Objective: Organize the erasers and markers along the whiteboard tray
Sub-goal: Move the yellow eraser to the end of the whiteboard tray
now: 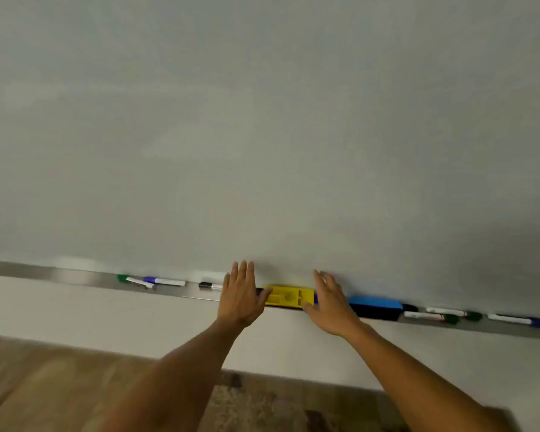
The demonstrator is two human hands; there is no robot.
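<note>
A yellow eraser (pixel 289 297) lies in the middle of the metal whiteboard tray (pixel 60 275). My left hand (pixel 240 296) is flat with fingers apart at its left end, thumb touching it. My right hand (pixel 328 300) is spread at its right end, thumb at the eraser's front corner. A blue-and-black eraser (pixel 375 307) lies just right of my right hand. On the left lie a green-capped marker (pixel 134 281), a blue-capped marker (pixel 164 280) and a black-capped marker (pixel 210 285). Further right lie two green-capped markers (pixel 454 313) (pixel 430 316) and a blue-capped marker (pixel 518 320).
The whiteboard (pixel 262 135) fills the upper view. Below the tray is a pale wall (pixel 106 313), then a wooden floor (pixel 44 385) with a patterned rug (pixel 262 406). The tray's far left stretch carries nothing.
</note>
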